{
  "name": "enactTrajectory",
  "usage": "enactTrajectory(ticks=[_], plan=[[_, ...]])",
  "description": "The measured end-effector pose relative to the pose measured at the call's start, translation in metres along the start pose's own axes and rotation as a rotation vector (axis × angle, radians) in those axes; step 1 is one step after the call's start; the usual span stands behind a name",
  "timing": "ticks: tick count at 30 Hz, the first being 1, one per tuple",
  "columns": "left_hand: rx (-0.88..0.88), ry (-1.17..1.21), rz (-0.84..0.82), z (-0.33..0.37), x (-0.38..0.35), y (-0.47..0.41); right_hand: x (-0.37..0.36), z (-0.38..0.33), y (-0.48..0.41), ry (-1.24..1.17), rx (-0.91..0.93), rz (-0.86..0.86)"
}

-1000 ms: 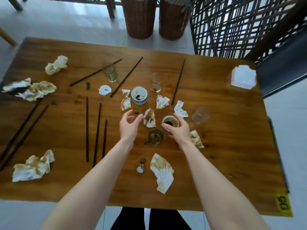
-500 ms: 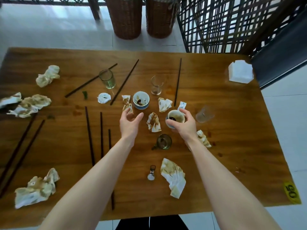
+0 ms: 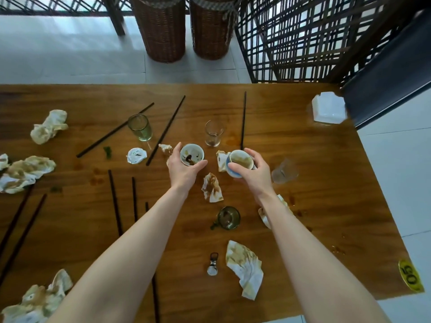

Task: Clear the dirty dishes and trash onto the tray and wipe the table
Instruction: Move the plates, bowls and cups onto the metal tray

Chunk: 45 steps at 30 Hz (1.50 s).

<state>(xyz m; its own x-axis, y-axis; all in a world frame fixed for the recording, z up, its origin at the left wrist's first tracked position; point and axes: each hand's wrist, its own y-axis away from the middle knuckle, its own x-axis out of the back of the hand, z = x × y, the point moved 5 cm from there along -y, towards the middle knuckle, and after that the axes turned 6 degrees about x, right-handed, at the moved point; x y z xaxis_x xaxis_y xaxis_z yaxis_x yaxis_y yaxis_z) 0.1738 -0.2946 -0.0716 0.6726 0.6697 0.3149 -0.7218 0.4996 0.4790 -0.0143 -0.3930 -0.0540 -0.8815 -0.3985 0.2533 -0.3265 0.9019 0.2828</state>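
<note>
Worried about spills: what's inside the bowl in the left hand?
The bowl in the left hand holds brown sauce dregs and small scraps; the hand covers its near edge. The right hand grips a second bowl.

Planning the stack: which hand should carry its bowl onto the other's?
Right, probably: the right hand holds the blue-sided ceramic bowl tilted, seemingly lifted; the left hand grips a sauce-stained white bowl, apparently resting.

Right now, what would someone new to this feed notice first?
Both hands work at the centre of the wooden table: the left hand grips a dirty white bowl, and the right hand holds a blue-sided bowl. Around them lie stained crumpled napkins and dark chopsticks.
</note>
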Motion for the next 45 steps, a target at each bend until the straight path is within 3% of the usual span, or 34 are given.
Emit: enactTrajectory(ticks=[9, 24, 33, 38, 45], plan=[[-0.007, -0.031, 0.053, 0.001, 0.006, -0.001, 0.009, -0.001, 0.000, -0.043, -0.015, 0.039], [-0.120, 0.053, -0.161, 0.047, -0.030, 0.076, 0.089, -0.020, 0.042, -0.119, 0.021, 0.192], [-0.188, 0.066, -0.286, 0.058, -0.125, 0.168, 0.218, 0.004, 0.092, -0.107, 0.061, 0.320], [-0.209, 0.051, -0.376, 0.046, -0.217, 0.258, 0.331, 0.044, 0.136, -0.088, 0.072, 0.384], [-0.213, 0.026, -0.393, 0.026, -0.301, 0.333, 0.444, 0.088, 0.174, -0.132, 0.026, 0.412]])
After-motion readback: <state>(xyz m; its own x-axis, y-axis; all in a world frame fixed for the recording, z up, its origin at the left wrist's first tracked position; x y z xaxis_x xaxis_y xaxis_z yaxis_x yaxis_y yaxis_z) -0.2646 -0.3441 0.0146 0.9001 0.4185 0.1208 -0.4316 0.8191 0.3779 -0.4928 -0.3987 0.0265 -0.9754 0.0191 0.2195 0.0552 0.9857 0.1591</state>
